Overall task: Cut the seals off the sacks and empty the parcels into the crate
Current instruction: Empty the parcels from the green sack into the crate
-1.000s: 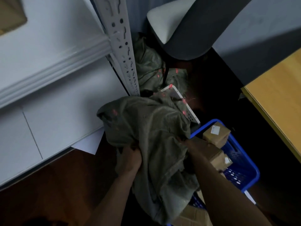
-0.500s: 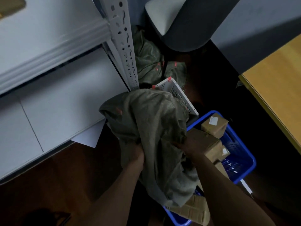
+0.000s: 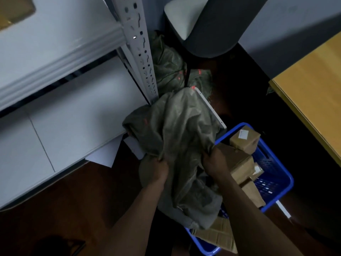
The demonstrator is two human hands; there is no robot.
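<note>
Dark wood floor [image 3: 73,200] under me. Blue crate [image 3: 284,174] sits on it at my right, brown parcels [image 3: 243,139] inside. White paper sheet [image 3: 103,156] lies left of crate. Green sacks [image 3: 169,71] heaped in far corner beside shelf post [image 3: 140,48].

The sack [image 3: 177,137] swallows the fingertips of the left hand [image 3: 160,169] and right hand [image 3: 215,163]; I can't see the crate [image 3: 273,169] rim beneath it.

- Blocked far left by shelf post [image 3: 137,43].
- Crowded on the right by boxes [image 3: 244,140] in the crate [image 3: 276,169], with a sack [image 3: 177,130] draped over its left.
- Open over floor [image 3: 73,200], near left.
</note>
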